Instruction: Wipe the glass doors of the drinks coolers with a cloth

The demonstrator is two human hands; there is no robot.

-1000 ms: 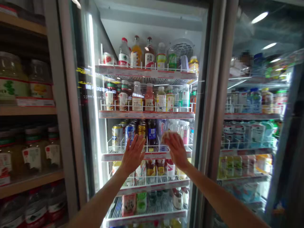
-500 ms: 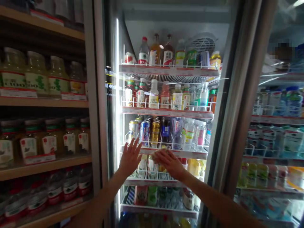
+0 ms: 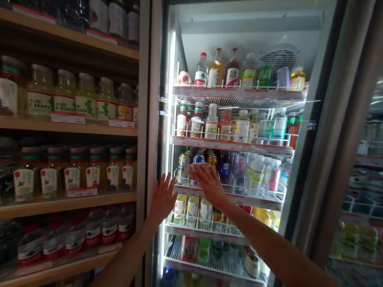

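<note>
My left hand (image 3: 163, 199) lies flat on the glass door (image 3: 302, 131) of a lit drinks fridge, fingers spread, near the door's left edge. My right hand (image 3: 210, 184) presses a pale cloth (image 3: 194, 167) against the same glass, its fingers curled over the wad. Behind the glass at that height stand drink cans (image 3: 183, 165) and bottles (image 3: 254, 175) on a white wire shelf (image 3: 233, 197). More rows of bottles fill the shelves above and below.
Wooden shelves (image 3: 68, 127) with rows of jars (image 3: 64, 97) and bottles (image 3: 92, 231) stand close on the left. A dark door frame (image 3: 338, 131) runs down the right side, with a second glass-fronted fridge (image 3: 365, 179) beyond it.
My right hand with the cloth has slid left across the glass, dipping lower and then rising again. My left hand stayed flat and shifted towards the door's left edge. The view has swung left.
</note>
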